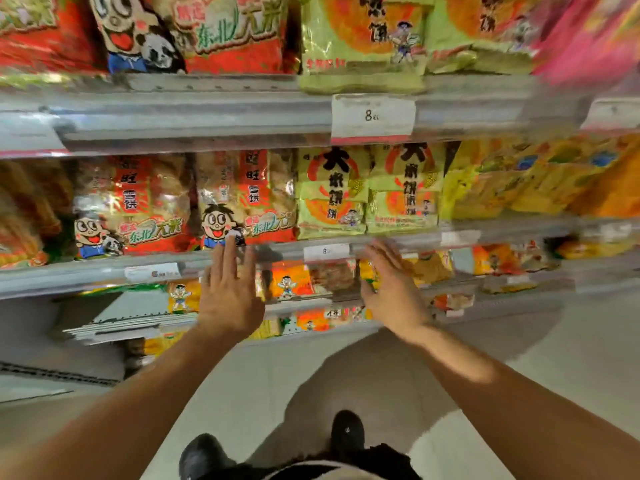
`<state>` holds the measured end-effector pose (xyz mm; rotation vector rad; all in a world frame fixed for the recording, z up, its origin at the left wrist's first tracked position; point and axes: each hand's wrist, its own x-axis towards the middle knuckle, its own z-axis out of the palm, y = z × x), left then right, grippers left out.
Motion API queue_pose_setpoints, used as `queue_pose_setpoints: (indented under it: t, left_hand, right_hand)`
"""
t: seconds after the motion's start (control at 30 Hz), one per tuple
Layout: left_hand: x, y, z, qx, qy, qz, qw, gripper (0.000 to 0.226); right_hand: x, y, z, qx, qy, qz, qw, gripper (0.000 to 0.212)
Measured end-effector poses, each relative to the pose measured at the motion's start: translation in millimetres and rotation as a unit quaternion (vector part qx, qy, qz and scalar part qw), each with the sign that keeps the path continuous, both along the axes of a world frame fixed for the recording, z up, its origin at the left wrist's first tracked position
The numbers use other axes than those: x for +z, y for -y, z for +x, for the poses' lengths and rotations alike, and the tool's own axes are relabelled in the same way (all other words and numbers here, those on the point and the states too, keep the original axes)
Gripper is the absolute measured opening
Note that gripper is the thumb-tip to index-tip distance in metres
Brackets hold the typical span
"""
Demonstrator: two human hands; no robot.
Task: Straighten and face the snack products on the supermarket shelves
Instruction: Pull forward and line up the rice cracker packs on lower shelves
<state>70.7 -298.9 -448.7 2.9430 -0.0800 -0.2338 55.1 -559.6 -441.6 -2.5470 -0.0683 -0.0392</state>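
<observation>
Red and clear rice cracker bags [242, 199] with a cartoon face stand on the middle shelf. To their right stand green and yellow cracker bags [332, 192]. My left hand [230, 292] is raised, fingers straight, its fingertips just below the red bag's bottom edge. My right hand [391, 289] is also spread flat in front of the shelf rail [398, 242] under the green bags. Neither hand holds anything. Orange snack packs [291, 282] lie on the shelf below, between my hands.
The top shelf carries bigger red bags [225, 32] and green bags [360, 39]. Price tags [372, 116] hang on the rails. Yellow packs [519, 181] fill the right of the middle shelf. The floor and my shoes [348, 434] are below.
</observation>
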Motion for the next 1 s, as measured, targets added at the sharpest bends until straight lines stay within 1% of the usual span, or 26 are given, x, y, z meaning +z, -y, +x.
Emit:
queue_pose_setpoints:
  t: [0.1,0.23,0.3,0.33,0.4,0.47,0.5,0.53,0.57,0.6,0.63,0.67,0.7,0.73,0.8,0.83,0.9,0.93,0.97,1.0]
  left_hand:
    - [0,7,-3,0.043,-0.001,0.024,0.999,0.093]
    - [7,8,1,0.072,-0.014,0.036,0.997,0.089]
    - [5,8,4,0.073,-0.017,0.043,0.996,0.089]
    - [2,9,4,0.076,-0.009,0.038,0.996,0.089]
    - [-9,12,-3,0.085,0.038,0.018,0.996,0.092]
    - [-29,20,-19,0.066,0.085,-0.009,0.994,0.093]
    - [-43,26,-31,0.041,0.088,-0.024,0.995,0.092]
    - [-59,32,-43,0.019,0.069,-0.051,0.996,0.090]
    - [-77,40,-53,0.016,0.017,-0.098,0.995,0.088]
    - [-92,48,-60,0.048,-0.059,-0.168,0.983,0.083]
    - [-107,53,-61,0.103,-0.126,-0.243,0.956,0.078]
    - [-123,57,-55,0.146,-0.158,-0.298,0.930,0.072]
    - [-139,60,-45,0.184,-0.178,-0.343,0.904,0.069]
    - [-155,63,-33,0.206,-0.184,-0.370,0.887,0.067]
    - [-187,66,-2,0.222,-0.170,-0.405,0.870,0.067]
    - [-200,66,13,0.227,-0.152,-0.419,0.866,0.063]
    - [-221,65,45,0.238,-0.112,-0.451,0.853,0.045]
    - [-228,63,58,0.238,-0.095,-0.457,0.852,0.039]
    - [-235,61,70,0.238,-0.083,-0.457,0.853,0.039]
    - [-241,59,81,0.238,-0.076,-0.462,0.851,0.046]
  right_hand:
    - [-7,25,18,0.053,-0.023,-0.077,0.995,0.074]
    - [-16,47,34,0.099,-0.070,-0.165,0.979,0.086]
    - [-23,51,36,0.111,-0.075,-0.192,0.972,0.091]
    - [-27,52,35,0.113,-0.070,-0.199,0.971,0.093]
    - [-38,52,34,0.118,-0.045,-0.201,0.971,0.097]
    - [-52,53,26,0.123,-0.028,-0.171,0.977,0.100]
    - [-61,52,20,0.126,-0.030,-0.154,0.980,0.100]
    - [-73,52,13,0.130,-0.045,-0.134,0.981,0.098]
    - [-88,52,3,0.129,-0.078,-0.095,0.984,0.093]
    - [-103,51,-8,0.123,-0.127,-0.038,0.984,0.089]
    - [-118,51,-16,0.103,-0.180,0.024,0.978,0.092]
    - [-133,50,-18,0.070,-0.224,0.073,0.969,0.100]
    - [-149,49,-16,0.040,-0.262,0.094,0.960,0.099]
    - [-166,48,-9,0.014,-0.285,0.097,0.954,0.089]
    - [-202,44,17,-0.038,-0.246,0.121,0.961,0.065]
    - [-216,42,33,-0.061,-0.224,0.136,0.963,0.057]
    - [-236,35,66,-0.087,-0.207,0.178,0.958,0.046]
    - [-244,31,80,-0.088,-0.198,0.187,0.958,0.044]
    - [-251,29,93,-0.094,-0.189,0.186,0.960,0.047]
    - [-258,28,105,-0.107,-0.187,0.185,0.959,0.053]
